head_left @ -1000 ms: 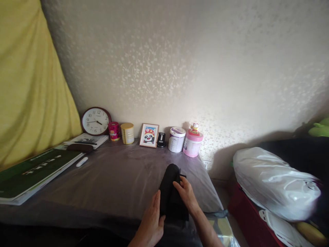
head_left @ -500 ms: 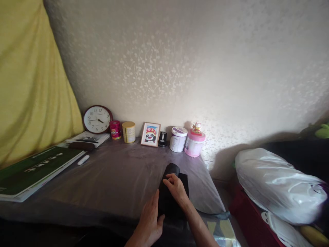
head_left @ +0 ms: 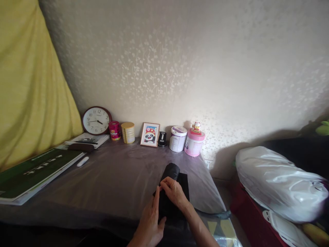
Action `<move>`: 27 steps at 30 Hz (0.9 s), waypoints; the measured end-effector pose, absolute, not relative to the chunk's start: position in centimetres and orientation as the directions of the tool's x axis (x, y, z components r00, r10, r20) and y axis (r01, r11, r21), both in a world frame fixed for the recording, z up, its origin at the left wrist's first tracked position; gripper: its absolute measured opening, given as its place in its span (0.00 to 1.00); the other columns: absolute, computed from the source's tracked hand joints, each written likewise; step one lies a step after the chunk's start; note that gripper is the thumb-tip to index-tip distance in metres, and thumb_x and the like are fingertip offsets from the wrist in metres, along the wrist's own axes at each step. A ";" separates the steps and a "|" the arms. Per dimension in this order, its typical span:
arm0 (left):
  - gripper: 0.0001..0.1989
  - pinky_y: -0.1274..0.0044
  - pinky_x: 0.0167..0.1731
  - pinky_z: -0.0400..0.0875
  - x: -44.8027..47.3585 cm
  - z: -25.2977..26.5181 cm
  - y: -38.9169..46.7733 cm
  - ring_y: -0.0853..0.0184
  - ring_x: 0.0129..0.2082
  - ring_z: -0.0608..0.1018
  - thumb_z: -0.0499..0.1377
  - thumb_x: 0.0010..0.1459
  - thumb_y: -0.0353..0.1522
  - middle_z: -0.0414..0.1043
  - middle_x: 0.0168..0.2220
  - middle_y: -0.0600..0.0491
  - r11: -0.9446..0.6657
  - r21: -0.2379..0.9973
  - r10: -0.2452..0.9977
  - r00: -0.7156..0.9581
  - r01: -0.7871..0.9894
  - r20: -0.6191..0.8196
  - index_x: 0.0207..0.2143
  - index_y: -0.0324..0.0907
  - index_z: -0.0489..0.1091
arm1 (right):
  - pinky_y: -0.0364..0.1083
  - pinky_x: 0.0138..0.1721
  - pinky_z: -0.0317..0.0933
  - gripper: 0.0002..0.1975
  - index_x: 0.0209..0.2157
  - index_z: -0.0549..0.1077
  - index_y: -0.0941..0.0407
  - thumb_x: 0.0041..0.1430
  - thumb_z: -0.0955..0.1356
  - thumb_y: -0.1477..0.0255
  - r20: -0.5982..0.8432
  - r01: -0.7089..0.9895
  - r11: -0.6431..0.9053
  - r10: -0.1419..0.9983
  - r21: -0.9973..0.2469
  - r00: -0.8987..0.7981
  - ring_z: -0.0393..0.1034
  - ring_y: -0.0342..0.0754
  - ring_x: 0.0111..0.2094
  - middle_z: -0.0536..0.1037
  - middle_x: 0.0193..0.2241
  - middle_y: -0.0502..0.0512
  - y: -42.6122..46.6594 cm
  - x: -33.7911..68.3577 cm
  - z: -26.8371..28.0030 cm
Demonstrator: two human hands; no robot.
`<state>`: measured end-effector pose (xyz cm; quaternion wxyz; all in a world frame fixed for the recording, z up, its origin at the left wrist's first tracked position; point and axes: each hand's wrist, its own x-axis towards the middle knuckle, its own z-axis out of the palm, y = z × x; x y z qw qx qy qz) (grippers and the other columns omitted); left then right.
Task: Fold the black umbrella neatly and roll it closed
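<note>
A rolled black fabric bundle (head_left: 172,168) lies near the front right of the table, its far end rounded; I cannot tell exactly what it is. Beneath and to its right shows a flat black piece (head_left: 184,187). My right hand (head_left: 172,190) rests over the bundle, thumb and fingertips pinched together at its left edge. Along the left side lies my left hand (head_left: 151,219), fingers stretched forward and thumb apart, touching the bundle. Its index fingertip meets the right fingertips. The near part of the bundle is mostly hidden by my hands and shadow.
Along the wall stand a clock (head_left: 96,120), a pink can (head_left: 114,130), a yellow-lidded can (head_left: 128,133), a panda picture frame (head_left: 150,134) and two tubs (head_left: 178,139). A green book (head_left: 38,169) lies left. A white plastic bag (head_left: 277,181) sits beyond the table's right edge.
My right hand has shifted slightly down and left, its fingertips now at the bundle's left edge beside my left index finger. A small black corner now sticks out there.
</note>
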<state>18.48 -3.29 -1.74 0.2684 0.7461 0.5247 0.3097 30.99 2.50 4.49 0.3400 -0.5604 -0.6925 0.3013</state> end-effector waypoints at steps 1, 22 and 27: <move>0.41 0.64 0.57 0.55 18.5 -1.7 -3.3 0.59 0.61 0.57 0.49 0.48 0.27 0.49 0.62 0.43 -0.295 0.711 0.952 0.260 0.638 0.162 0.62 0.37 0.32 | 0.40 0.29 0.58 0.10 0.26 0.69 0.54 0.58 0.61 0.70 0.147 0.580 0.202 0.979 -0.789 -0.141 0.71 0.43 0.26 0.79 0.25 0.49 2.4 30.9 4.4; 0.36 0.66 0.58 0.56 18.4 -2.1 -3.0 0.58 0.60 0.58 0.47 0.50 0.29 0.50 0.61 0.36 -0.258 0.578 0.955 0.293 0.774 0.033 0.60 0.25 0.41 | 0.54 0.58 0.40 0.17 0.31 0.75 0.52 0.64 0.57 0.74 0.373 0.741 0.579 0.807 -0.340 -0.459 0.62 0.47 0.52 0.79 0.36 0.50 8.2 33.3 1.5; 0.35 0.65 0.58 0.55 18.3 -1.9 -3.2 0.58 0.60 0.57 0.46 0.50 0.30 0.49 0.62 0.38 -0.245 0.619 0.959 0.282 0.746 0.040 0.61 0.28 0.41 | 0.51 0.56 0.46 0.15 0.32 0.76 0.51 0.62 0.59 0.72 0.361 0.786 0.412 0.896 -0.462 -0.258 0.62 0.47 0.52 0.78 0.40 0.50 11.2 34.0 1.4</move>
